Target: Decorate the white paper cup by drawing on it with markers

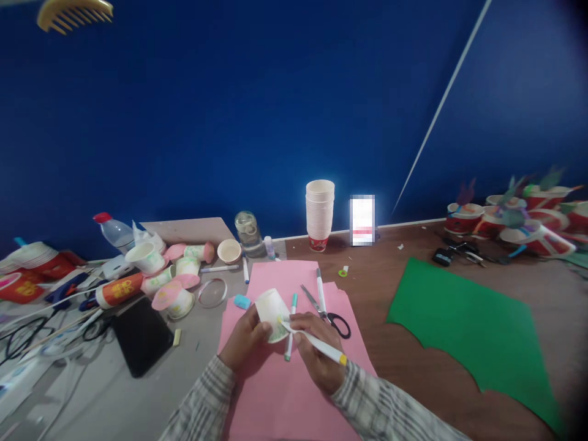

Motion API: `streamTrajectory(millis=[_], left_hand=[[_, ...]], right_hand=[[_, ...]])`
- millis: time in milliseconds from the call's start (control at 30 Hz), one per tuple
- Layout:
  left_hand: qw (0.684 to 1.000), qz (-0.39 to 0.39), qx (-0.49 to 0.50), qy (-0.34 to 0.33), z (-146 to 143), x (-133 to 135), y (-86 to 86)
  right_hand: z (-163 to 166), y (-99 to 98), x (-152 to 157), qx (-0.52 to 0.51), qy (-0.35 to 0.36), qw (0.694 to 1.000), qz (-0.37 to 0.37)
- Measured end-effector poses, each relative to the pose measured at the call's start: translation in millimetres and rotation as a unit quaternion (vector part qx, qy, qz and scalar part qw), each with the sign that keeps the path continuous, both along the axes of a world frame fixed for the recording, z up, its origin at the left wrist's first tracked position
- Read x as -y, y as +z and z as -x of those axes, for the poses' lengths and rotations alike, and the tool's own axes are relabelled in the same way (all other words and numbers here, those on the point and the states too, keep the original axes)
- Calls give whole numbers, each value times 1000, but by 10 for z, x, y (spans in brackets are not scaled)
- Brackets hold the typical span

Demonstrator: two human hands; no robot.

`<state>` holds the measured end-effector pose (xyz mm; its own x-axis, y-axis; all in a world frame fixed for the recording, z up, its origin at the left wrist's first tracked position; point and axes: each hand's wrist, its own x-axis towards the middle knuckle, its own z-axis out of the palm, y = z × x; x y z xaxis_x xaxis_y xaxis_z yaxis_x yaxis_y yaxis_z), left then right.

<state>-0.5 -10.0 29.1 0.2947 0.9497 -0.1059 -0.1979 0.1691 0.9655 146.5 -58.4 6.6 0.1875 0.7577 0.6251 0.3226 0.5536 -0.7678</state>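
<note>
My left hand (248, 337) is closed round a white paper cup (270, 308), which is tilted on its side and bears faint green and yellow marks. My right hand (319, 349) grips a white marker with a yellow end (324, 348), its tip at the cup's wall. Beneath both hands lies pink paper (275, 398). A green-capped marker (294, 301) rests on it, partly hidden behind the cup and fingers. Scissors with black handles (339, 324) and a grey-capped marker (320, 291) lie just beyond my right hand. A blue eraser (242, 301) sits beside the cup.
A tall stack of paper cups (320, 214) stands by the wall, near a glass jar (250, 236). Decorated cups (174, 300), a black phone (143, 337) and cables occupy the left. Green sheet (468, 331) and red-and-white cups (463, 218) are on the right.
</note>
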Motion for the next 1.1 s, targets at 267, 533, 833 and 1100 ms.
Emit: streamTrajectory(millis=[267,533,833,1100], left_hand=[[999,-26,-41,0,36,-34,-66],[997,-40,-66,8,46,-32,-54],[999,-22,-41,8,43,-33,-78],[999,-13,-33,5,24,-31,-58]], right_hand=[[-2,-19,1,-11,-2,1000,5],[-13,-24,-6,4,-1,1000,12],[8,-10,1,0,2,1000,8],[3,-9,-4,4,4,1000,6]])
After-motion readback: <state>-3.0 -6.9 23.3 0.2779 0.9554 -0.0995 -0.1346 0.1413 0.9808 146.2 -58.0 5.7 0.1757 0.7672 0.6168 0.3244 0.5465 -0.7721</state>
